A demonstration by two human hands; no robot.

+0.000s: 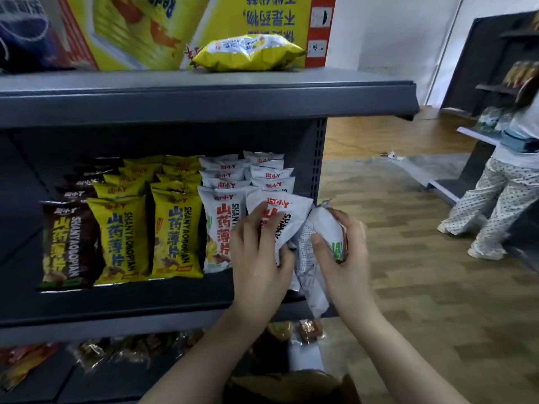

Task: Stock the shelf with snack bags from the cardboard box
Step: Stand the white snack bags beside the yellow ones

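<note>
The left hand grips the front white snack bag at the right end of the middle shelf, fingers spread over its face and thumb curled behind its lower edge. The right hand grips a second white bag, turned edge-on just beside the first, at the shelf's open end. Both bags touch.

The shelf carries rows of upright bags, front to back:
- brown bags at left
- two rows of yellow bags
- two rows of white bags at right

A single yellow bag lies flat on the top shelf, in front of a printed yellow carton. The cardboard box sits at the bottom edge of the view, below the forearms; its contents cannot be told. Another person stands at a far rack on the wooden floor
</note>
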